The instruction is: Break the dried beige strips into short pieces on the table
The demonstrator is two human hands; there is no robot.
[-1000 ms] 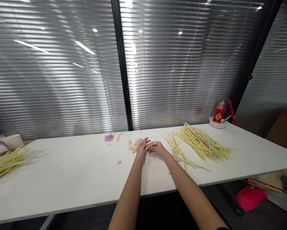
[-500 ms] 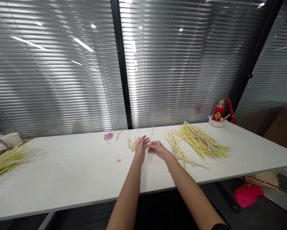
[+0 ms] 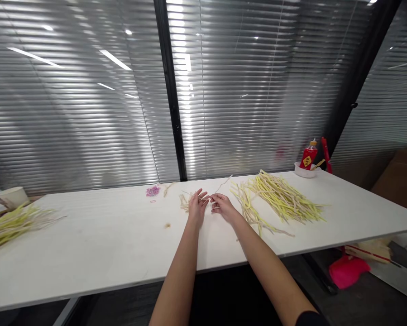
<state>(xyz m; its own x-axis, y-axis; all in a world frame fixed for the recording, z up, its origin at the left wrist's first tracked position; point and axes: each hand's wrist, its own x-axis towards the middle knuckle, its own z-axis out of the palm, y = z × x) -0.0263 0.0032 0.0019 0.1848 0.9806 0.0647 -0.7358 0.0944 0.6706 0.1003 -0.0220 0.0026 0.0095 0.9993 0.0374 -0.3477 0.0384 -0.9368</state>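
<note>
We reach both arms out over the white desk (image 3: 122,244), and our hands meet near its far edge, close to the blinds (image 3: 88,113). Our left hand (image 3: 196,209) lies with its fingers loosely spread on a small bunch of pale stalks (image 3: 184,202), apparently pinning it flat so the pieces stay together. Our right hand (image 3: 222,206) is curled, its fingertips pinched on one thin stalk (image 3: 222,183) that slants up and away towards the blinds; we hold it by its near end, which lets the long free end swing clear of the desk. The two hands nearly touch, so the single stalk sits just beside the bunch.

The large heap of yellow stalks (image 3: 281,199) lies to the right, near our right hand, a likely place to draw from without leaning. A second heap (image 3: 13,224) rests at the left end of the desk, well apart from our hands, next to a paper cup (image 3: 11,197).

A small cluster of pink rubber bands (image 3: 152,191) lies just left of the bunch, within easy reach of our left hand. At the far right corner a red bottle (image 3: 307,157) stands in a white bowl (image 3: 303,171), kept out of the working area.
</note>
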